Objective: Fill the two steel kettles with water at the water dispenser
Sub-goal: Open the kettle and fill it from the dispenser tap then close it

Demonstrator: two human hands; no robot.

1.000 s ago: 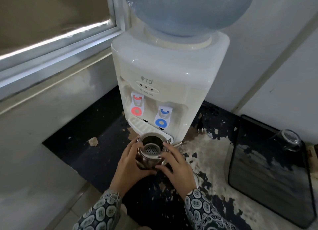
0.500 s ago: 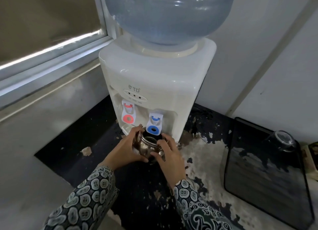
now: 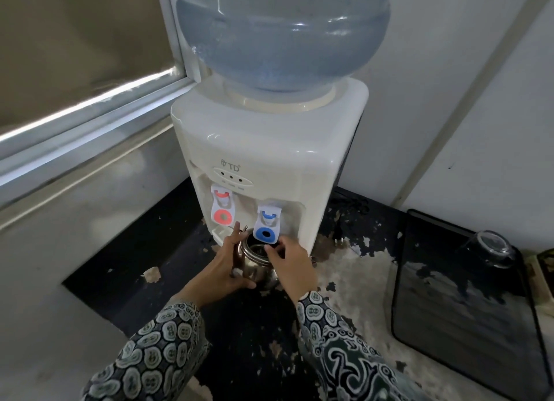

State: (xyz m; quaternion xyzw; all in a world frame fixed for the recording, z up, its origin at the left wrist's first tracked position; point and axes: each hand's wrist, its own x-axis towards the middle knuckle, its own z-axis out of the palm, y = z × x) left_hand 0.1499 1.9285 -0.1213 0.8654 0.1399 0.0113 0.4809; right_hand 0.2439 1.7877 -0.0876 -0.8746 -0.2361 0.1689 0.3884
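A steel kettle [image 3: 253, 267] stands with its lid off under the blue tap [image 3: 267, 224] of the white water dispenser [image 3: 269, 149], its open mouth just below the tap's round blue lever. The left hand [image 3: 223, 267] wraps the kettle's left side, thumb low across the near wall and fingers reaching up past the rim towards the dispenser's drip tray; its grip is curled round the kettle body. The right hand [image 3: 289, 265] sits at the kettle's right side, and its fingertips [image 3: 271, 252] curl in at the rim, right under the blue tap. Whether that grip holds the rim or only touches it cannot be told, since the fingers hide the contact. Only one kettle is in view.

The red tap [image 3: 222, 210] is to the left of the blue one, apart from both hands. A large blue water bottle [image 3: 281, 35] sits upside down on top of the dispenser. The dispenser stands at the far side of a dark tabletop [image 3: 126, 259] whose coating is flaking off in pale patches to the right. A black plug [image 3: 338, 235] lies just right of the dispenser's base. Farther right, a black tray [image 3: 467, 325] lies on the tabletop, with a clear glass [image 3: 491, 249] upside down at its far corner. Both forearms wear patterned sleeves [image 3: 156, 349]. A window frame [image 3: 90, 119] runs along the wall at the left.
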